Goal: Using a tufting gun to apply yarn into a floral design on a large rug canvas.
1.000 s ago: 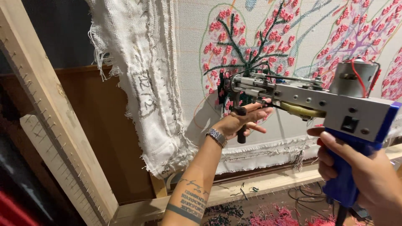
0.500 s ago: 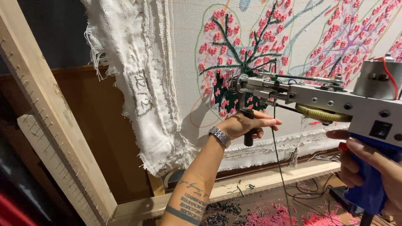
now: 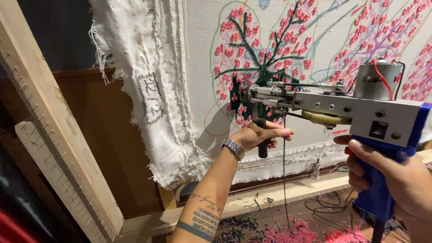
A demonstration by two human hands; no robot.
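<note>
I hold a tufting gun (image 3: 346,108) with a grey metal body, a blue rear grip and a silver motor on top. My right hand (image 3: 396,180) grips the blue handle at the lower right. My left hand (image 3: 258,135), with a metal watch at the wrist, is wrapped around the black front handle under the gun's nose. The needle end (image 3: 249,96) presses against the stretched white cloth (image 3: 198,58), on a dark green patch among pink tufted blossoms and green branches. A dark yarn strand (image 3: 284,180) hangs down from the gun.
A wooden frame beam (image 3: 49,121) with tack strips runs diagonally at the left. The cloth's frayed edge (image 3: 148,99) hangs folded over. A lower wooden rail (image 3: 270,198) crosses beneath. Pink and dark yarn scraps (image 3: 288,229) and cables lie on the floor.
The view has shifted slightly, so gun and hands sit a little lower and to the left in frame. Both hands keep their grip; the needle stays at the dark green patch.
</note>
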